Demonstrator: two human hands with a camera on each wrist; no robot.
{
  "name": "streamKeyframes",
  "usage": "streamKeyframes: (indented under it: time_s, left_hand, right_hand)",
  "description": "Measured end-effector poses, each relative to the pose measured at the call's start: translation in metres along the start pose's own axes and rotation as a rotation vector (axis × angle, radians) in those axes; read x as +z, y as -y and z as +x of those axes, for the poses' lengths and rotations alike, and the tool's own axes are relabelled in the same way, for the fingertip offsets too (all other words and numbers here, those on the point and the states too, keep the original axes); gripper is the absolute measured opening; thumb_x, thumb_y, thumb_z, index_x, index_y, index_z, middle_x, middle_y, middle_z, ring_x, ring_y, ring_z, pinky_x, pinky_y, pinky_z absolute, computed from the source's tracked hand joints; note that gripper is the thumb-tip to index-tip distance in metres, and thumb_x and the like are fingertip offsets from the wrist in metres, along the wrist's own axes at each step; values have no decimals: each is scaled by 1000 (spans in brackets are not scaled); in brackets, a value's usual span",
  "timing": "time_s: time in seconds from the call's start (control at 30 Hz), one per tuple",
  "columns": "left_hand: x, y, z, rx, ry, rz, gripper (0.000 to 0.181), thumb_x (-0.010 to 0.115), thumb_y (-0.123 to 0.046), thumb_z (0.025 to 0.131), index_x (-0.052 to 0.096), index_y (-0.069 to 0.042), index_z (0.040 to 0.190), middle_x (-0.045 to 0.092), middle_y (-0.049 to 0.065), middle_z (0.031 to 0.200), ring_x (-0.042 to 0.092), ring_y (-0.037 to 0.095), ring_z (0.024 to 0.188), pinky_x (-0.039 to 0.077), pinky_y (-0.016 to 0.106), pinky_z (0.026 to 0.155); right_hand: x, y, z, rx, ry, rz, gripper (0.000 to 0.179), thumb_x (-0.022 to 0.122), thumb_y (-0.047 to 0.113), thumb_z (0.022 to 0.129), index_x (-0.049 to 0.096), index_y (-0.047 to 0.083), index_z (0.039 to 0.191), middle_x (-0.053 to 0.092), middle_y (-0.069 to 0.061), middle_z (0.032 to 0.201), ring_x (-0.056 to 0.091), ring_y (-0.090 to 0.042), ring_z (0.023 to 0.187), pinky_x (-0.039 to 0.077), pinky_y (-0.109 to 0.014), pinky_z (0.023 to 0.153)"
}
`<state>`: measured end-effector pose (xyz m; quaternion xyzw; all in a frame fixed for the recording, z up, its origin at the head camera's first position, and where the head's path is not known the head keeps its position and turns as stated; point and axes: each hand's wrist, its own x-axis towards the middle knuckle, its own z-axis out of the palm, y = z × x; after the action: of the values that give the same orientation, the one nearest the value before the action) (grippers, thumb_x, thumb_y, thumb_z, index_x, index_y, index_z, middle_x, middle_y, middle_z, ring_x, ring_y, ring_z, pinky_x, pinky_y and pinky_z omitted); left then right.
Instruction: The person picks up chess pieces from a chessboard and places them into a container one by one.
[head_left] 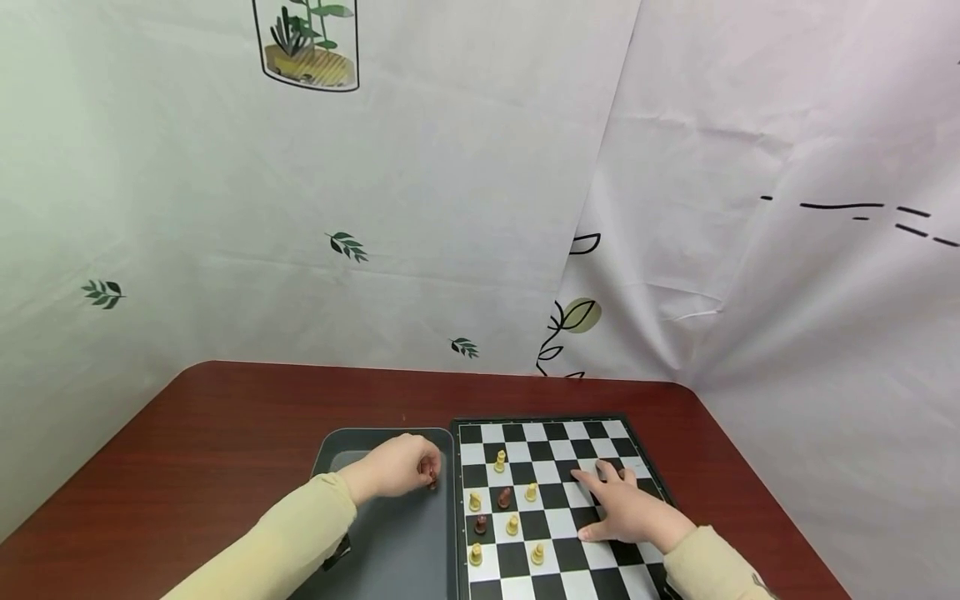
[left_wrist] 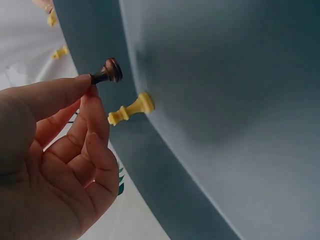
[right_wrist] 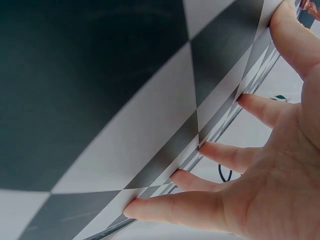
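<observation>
My left hand (head_left: 396, 467) is over the far right part of the grey tray (head_left: 397, 550), thumb and fingertips pinching a dark brown chess piece (left_wrist: 109, 71). Its round base points away from the fingers, which cover its top. In the left wrist view, a yellow chess piece (left_wrist: 132, 108) stands in the tray close by the fingertips. On the right side of the black-and-white chessboard (head_left: 558, 523), my right hand (head_left: 630, 508) rests with its fingers spread and fingertips on the squares, holding nothing.
Several yellow chess pieces (head_left: 512, 524) and two dark brown ones, including this dark chess piece (head_left: 481, 524), stand on the board's left side. Tray and board lie side by side on a reddish-brown table (head_left: 225, 450). A white printed cloth (head_left: 450, 192) hangs behind.
</observation>
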<state>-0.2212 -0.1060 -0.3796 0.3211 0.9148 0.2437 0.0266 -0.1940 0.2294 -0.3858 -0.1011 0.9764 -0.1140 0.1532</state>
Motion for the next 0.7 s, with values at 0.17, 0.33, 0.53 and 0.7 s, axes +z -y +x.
streamKeyframes:
  time_s: [0.17, 0.33, 0.53, 0.7]
  left_hand:
    - [6, 1, 0, 4, -6, 29, 20, 64, 6, 78, 60, -11, 69, 53, -8, 62, 41, 3, 55, 38, 22, 54]
    - [9, 2, -1, -9, 0, 38, 19, 66, 6, 78, 60, -11, 70, 52, -6, 63, 43, 5, 56, 38, 23, 54]
    - [14, 4, 0, -23, -4, 52, 20, 66, 5, 78, 60, -12, 70, 52, -6, 63, 43, 5, 56, 38, 23, 54]
    - [17, 6, 3, -32, -11, 58, 20, 66, 4, 78, 60, -13, 69, 51, -7, 63, 42, 5, 55, 38, 23, 54]
  right_hand:
    - [0, -1, 0, -7, -1, 2, 83, 80, 39, 68, 45, 9, 137, 33, -27, 141, 32, -53, 123, 37, -66, 89]
    - [0, 0, 0, -8, -2, 4, 83, 80, 39, 68, 45, 9, 137, 33, -27, 142, 32, -53, 123, 37, -66, 89]
    - [1, -1, 0, -6, -2, 1, 83, 80, 39, 68, 45, 9, 137, 33, -27, 142, 32, -53, 123, 37, -66, 90]
    - [1, -1, 0, -9, -4, -2, 83, 80, 39, 68, 45, 9, 137, 33, -27, 142, 32, -54, 123, 37, -66, 90]
